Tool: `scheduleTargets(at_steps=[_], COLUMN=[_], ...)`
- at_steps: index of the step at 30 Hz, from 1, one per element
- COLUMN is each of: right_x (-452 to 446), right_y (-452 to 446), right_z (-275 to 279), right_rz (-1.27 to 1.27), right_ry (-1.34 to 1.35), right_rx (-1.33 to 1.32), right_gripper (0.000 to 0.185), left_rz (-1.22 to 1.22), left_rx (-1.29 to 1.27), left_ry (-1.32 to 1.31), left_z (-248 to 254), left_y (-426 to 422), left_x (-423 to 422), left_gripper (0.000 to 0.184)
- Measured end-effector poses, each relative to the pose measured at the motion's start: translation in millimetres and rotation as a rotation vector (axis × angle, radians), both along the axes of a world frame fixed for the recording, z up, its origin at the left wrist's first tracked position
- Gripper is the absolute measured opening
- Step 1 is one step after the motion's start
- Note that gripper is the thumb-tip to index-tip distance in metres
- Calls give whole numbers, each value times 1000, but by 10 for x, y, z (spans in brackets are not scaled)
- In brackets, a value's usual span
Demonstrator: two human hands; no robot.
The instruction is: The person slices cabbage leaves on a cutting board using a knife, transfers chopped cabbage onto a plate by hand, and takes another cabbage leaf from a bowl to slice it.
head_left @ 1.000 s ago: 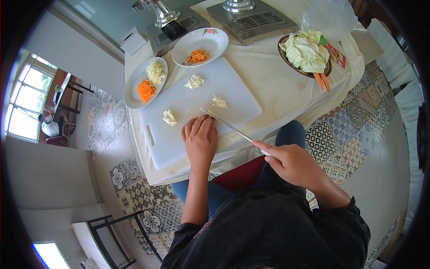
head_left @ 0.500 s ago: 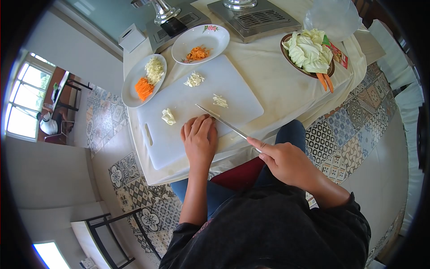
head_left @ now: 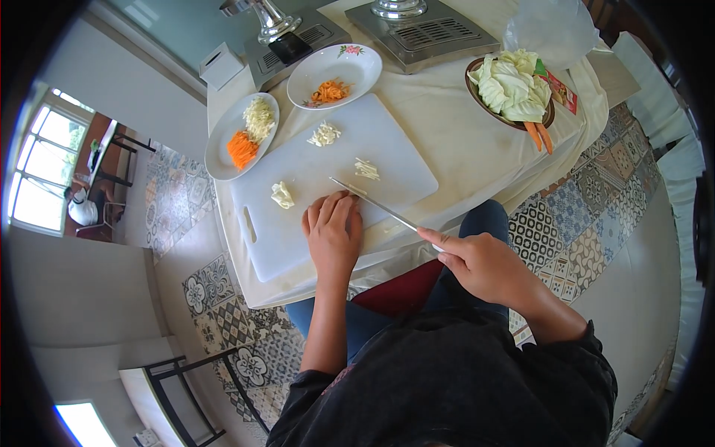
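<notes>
Knife (head_left: pixel 383 209): slim, straight metal | right grip (head_left: pixel 485 270): clamped on handle | left grip (head_left: pixel 333 232): cannot tell | board (head_left: pixel 395 153): smooth, flat

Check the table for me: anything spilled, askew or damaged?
No obvious spill or damage around the cutting board. Mildly odd: two carrots jut past the rim of the brown bowl, rather than lying fully inside.

white box (head_left: pixel 221 67) near steel stand (head_left: pixel 322 35) | plastic bag (head_left: pixel 551 33) | window (head_left: pixel 48 164) | patterned floor tiles (head_left: pixel 588 216)
</notes>
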State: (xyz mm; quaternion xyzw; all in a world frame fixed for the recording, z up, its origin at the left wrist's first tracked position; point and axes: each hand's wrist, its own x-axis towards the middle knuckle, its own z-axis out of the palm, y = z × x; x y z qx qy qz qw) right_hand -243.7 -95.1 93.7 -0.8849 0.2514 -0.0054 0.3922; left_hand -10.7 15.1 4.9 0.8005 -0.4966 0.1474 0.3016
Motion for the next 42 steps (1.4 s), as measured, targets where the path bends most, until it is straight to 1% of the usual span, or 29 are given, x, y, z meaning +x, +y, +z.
scheduleTargets(at_steps=[7, 10, 13, 18, 24, 33, 40, 42], right_x=[-177, -192, -206, -195, -203, -237, -191, -178], right_y=[1, 24, 58, 103, 85, 66, 90, 82], right_z=[166, 346, 223, 227, 184, 184, 111, 82], right_rz=[-6, -25, -21, -88, -90, -92, -40, -38], right_ry=[-4, 75, -13, 12, -18, -56, -89, -53], right_rx=[-40, -7, -27, 39, 1, -51, -86, -95], right_gripper=[47, 47, 48, 48, 47, 48, 49, 49], left_rz=[8, 11, 1, -11, -36, -72, -61, -58], left_rx=[1, 0, -17, -38, -40, 53, 73, 65], left_ry=[21, 31, 40, 33, 15, -34, -28, -17], left_z=[13, -4, -30, -29, -26, 7, -4, 24], left_y=[4, 9, 5, 16, 34, 29, 33, 22], left_x=[-16, -5, -5, -2, -3, -12, -6, -26], left_gripper=[19, 18, 16, 15, 23, 35, 29, 26])
